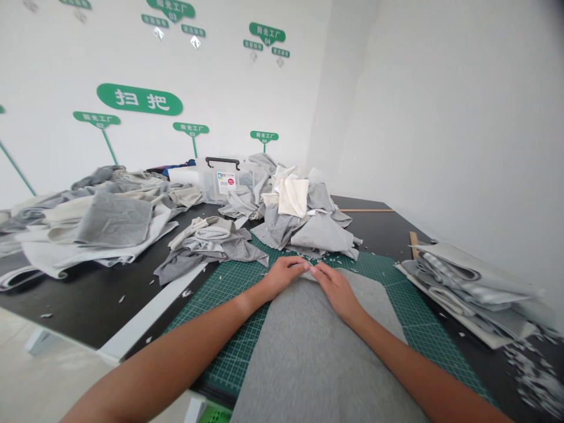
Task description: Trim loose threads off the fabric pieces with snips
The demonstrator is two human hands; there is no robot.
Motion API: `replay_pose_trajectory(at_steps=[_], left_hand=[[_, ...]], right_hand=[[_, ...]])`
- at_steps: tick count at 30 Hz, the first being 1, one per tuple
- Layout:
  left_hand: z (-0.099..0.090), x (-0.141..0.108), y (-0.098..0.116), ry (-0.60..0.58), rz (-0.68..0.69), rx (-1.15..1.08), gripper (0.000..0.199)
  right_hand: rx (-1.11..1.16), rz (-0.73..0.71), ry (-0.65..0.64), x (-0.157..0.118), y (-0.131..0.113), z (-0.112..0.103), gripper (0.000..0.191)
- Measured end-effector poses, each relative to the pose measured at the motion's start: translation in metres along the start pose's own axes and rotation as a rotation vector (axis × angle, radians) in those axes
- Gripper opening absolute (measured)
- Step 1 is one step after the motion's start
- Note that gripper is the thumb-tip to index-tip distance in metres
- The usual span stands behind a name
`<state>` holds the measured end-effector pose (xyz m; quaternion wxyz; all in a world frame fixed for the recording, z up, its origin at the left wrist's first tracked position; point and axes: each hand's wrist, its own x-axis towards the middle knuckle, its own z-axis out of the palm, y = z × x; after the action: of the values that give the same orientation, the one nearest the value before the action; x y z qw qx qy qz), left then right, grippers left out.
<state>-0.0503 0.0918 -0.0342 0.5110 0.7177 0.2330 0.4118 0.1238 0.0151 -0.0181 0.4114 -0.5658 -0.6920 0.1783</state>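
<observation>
A large grey cloth [317, 352] lies over the green cutting mat [229, 329] and hangs toward me past the table's front edge. At its far edge my left hand [286, 275] pinches the fabric between thumb and fingers. My right hand [333, 289] grips the same edge just beside it, the fingertips of both hands nearly touching. A flat part of the cloth spreads to the right, under my right hand and forearm. Small scraps lie on the mat beyond my hands.
Past the mat stand a heap of grey and cream pieces [293, 197], a smaller pile [211, 241] and a clear lidded box [227, 179]. More cloth [114, 220] covers the left side. Folded fabric [476, 288] is stacked at right. A white strip [150, 311] crosses the black table [97, 288].
</observation>
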Motion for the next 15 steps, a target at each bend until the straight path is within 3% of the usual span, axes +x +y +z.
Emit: replay_pose_trajectory(at_steps=[15], left_hand=[[-0.0027,-0.0011,0.0037,-0.036,-0.028,-0.066,0.035]], right_hand=[[-0.031,0.022,0.003,-0.0023,0.0016,0.0008,0.032]])
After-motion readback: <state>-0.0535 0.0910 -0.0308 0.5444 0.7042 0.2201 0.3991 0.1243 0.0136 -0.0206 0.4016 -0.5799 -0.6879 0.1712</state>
